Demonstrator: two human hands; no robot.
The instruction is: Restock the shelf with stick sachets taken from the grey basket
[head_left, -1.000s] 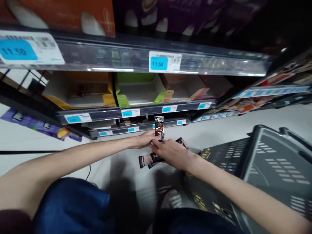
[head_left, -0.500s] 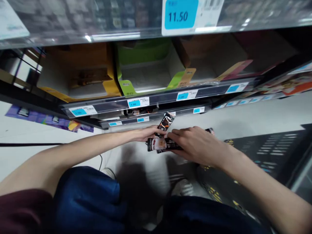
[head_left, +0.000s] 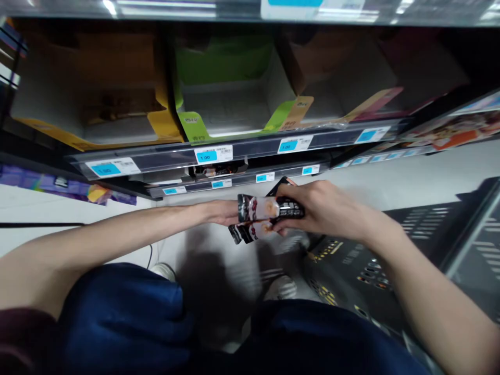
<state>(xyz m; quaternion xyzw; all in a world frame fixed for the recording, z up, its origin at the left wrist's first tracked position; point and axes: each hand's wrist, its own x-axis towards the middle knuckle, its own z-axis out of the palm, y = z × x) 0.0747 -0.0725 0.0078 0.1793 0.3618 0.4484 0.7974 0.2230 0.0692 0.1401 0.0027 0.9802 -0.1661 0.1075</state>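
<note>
My right hand [head_left: 326,211] is closed round a bundle of slim black snack sticks [head_left: 265,208] with white and orange print, held level in front of the lowest shelves. My left hand [head_left: 222,212] reaches in from the left and touches the bundle's left end; the sticks cover most of its fingers. A lower stick [head_left: 250,232] of the bundle angles down to the left. Both hands hover above the pale floor [head_left: 410,179].
Store shelves rise ahead, with blue price tags [head_left: 213,154] along their rails. A yellow display box [head_left: 117,114], a green one [head_left: 230,104] and a brown one [head_left: 332,78] stand on the shelf above. A dark shopping basket [head_left: 390,250] sits at lower right. My blue-clad knees [head_left: 125,323] fill the bottom.
The upright stick in my left hand has been laid flat into the bundle. The hands have risen slightly, and my view has dipped closer to the lower shelves.
</note>
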